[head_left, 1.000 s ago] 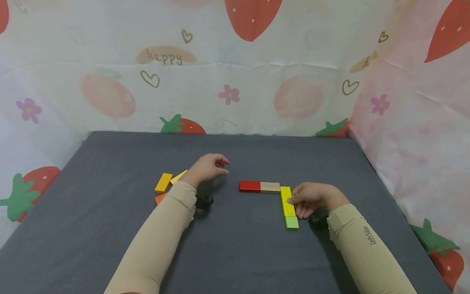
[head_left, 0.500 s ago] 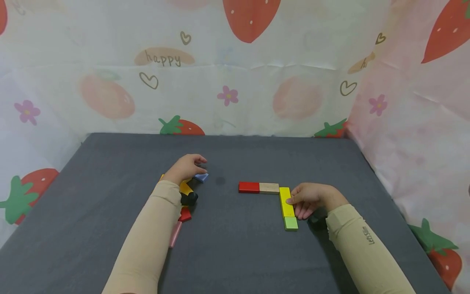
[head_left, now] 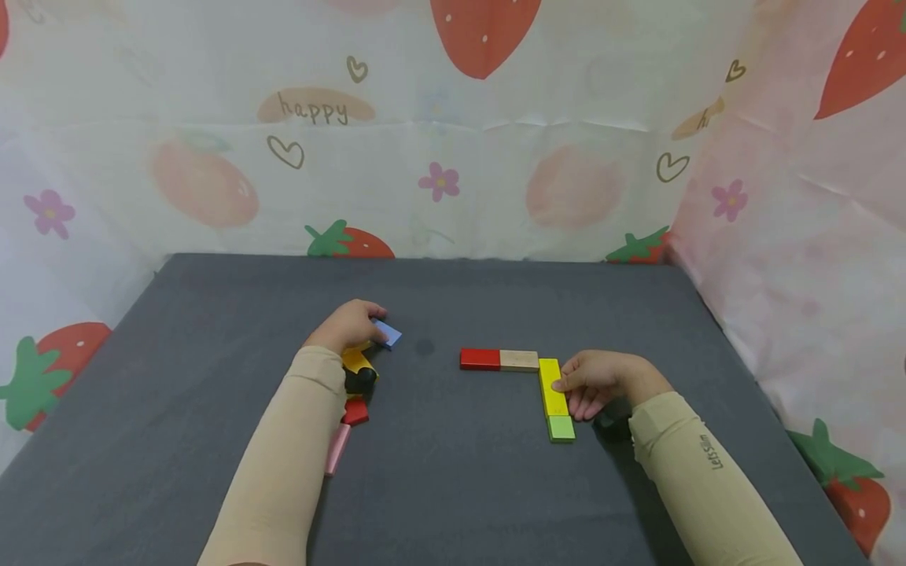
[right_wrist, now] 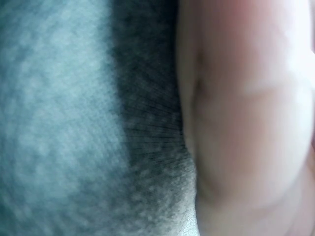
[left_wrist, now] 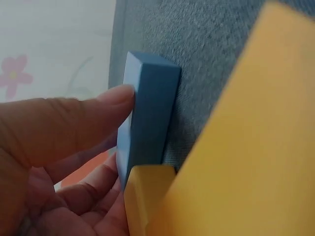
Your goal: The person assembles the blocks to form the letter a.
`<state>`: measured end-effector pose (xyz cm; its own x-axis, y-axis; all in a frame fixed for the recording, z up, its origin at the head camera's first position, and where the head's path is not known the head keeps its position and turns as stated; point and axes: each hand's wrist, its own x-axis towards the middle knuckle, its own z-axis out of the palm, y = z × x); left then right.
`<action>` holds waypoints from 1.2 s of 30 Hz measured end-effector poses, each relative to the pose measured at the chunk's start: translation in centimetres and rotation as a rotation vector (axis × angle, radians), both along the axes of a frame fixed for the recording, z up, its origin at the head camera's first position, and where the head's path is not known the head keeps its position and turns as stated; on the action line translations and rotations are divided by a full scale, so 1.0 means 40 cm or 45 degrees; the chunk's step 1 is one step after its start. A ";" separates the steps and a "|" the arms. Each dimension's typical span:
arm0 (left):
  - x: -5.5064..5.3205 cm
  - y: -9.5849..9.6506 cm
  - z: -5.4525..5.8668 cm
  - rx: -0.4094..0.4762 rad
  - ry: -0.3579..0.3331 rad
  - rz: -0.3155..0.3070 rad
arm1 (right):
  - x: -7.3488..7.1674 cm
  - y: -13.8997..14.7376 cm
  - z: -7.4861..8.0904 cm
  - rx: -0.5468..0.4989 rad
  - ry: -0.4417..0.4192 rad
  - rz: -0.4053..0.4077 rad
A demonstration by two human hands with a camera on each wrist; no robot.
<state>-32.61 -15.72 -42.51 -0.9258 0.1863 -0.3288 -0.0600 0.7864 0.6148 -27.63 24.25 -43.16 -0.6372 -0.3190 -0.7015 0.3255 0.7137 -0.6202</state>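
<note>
My left hand pinches a blue block at the left of the table. In the left wrist view, the thumb lies against one face of this blue block, with the other fingers curled behind it. On the right, my right hand holds a long yellow block, thumb on its right edge and fingers beside it. A light green block adjoins the yellow one's near end. A red block and a plain wooden block form a row leading to its far end.
Orange-yellow blocks, a smaller red block and a pink block lie partly hidden by the left arm. Grey cloth covers the table. A strawberry-print curtain stands behind it.
My left hand has moved left from the middle of the table to the blue block and taken hold of it, tilting it. The right hand and its row of blocks stay put.
</note>
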 end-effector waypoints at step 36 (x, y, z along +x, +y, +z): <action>-0.008 -0.002 -0.003 -0.117 0.148 -0.163 | 0.001 0.000 0.002 0.019 0.009 -0.021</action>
